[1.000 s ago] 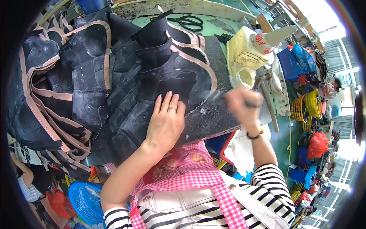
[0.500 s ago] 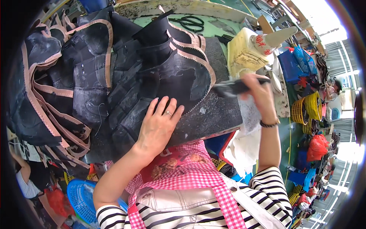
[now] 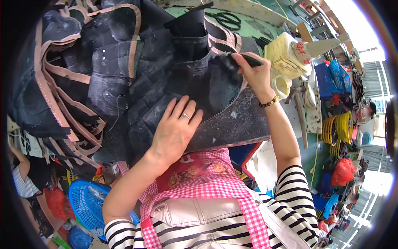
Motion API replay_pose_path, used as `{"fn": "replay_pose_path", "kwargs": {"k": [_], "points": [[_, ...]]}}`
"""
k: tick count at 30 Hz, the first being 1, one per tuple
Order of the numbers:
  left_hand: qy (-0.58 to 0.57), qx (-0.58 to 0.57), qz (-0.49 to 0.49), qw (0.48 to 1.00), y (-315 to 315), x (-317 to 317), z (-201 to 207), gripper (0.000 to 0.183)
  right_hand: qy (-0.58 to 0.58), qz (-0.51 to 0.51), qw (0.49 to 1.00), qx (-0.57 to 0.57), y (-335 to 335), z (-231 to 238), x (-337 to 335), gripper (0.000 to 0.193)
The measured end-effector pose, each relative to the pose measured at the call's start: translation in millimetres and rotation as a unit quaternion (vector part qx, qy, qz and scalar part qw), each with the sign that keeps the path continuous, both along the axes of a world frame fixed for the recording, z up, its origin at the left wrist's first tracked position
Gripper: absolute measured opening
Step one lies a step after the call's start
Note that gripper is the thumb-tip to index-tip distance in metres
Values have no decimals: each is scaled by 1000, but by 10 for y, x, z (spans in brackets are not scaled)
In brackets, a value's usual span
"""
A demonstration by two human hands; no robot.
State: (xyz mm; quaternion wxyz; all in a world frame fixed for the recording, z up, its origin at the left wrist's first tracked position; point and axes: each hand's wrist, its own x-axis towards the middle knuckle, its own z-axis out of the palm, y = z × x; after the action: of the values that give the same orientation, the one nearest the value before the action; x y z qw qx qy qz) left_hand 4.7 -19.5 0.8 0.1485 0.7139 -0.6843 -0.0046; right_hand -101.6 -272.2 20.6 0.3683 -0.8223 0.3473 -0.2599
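The right hand (image 3: 256,78) is clamped on a dark tool (image 3: 252,60), whose tip points to ten o'clock over a black panel (image 3: 222,89), which lies at that hand's nine o'clock; toward the panel's seven o'clock the left hand (image 3: 176,126) rests on it, fingers slightly apart. Outward from the right hand, scissors (image 3: 227,19) lie at eleven o'clock, a yellowed container (image 3: 282,54) at two, a hammer (image 3: 301,120) at four
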Motion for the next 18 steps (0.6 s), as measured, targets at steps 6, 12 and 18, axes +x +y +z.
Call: {"fn": "replay_pose_path", "kwargs": {"k": [6,12,18], "points": [[76,-41,37,996,98,-17,-116,44,-50,360,916,-170,710,-63,-508,27],[100,-68,29,992,124,35,-129,39,55,305,950,-40,585,379,-814,13],[79,-112,-13,990,-205,-4,-124,34,100,-122,976,-151,-181,395,-1524,19]]}}
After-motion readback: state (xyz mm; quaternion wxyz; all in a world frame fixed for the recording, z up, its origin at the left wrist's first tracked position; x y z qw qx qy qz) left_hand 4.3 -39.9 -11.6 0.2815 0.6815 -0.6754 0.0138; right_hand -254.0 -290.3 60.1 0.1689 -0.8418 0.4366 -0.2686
